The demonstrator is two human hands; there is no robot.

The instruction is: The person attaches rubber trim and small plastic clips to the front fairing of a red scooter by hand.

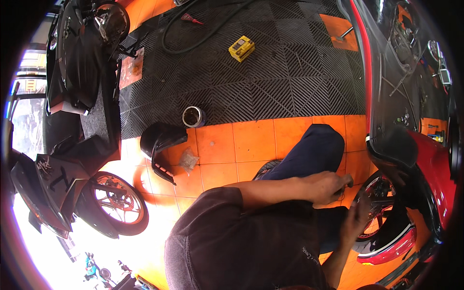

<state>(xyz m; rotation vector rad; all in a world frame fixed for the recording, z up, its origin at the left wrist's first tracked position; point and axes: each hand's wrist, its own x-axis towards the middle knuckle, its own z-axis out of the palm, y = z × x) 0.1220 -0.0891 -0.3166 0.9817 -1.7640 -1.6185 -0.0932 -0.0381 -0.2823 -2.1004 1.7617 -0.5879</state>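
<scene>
My left hand (333,187) is closed in front of my right knee, its fingers curled round something small that I cannot make out. A thin dark strand seems to hang beside its fingers. My right hand (356,217) is lower and to the right, fingers stretched upward and apart, nothing visible in it. It is close beside the wheel (378,212) of a red motorcycle (439,169), overlapping the tyre's edge. A red mudguard (394,249) curves round the near side of that wheel.
A black motorcycle (77,159) stands at left. On the floor are a black curved fairing piece (157,145), a crumpled plastic bag (188,160), an open round tin (193,117), a yellow box (241,48), a black hose (186,51) and a red-handled tool (192,19).
</scene>
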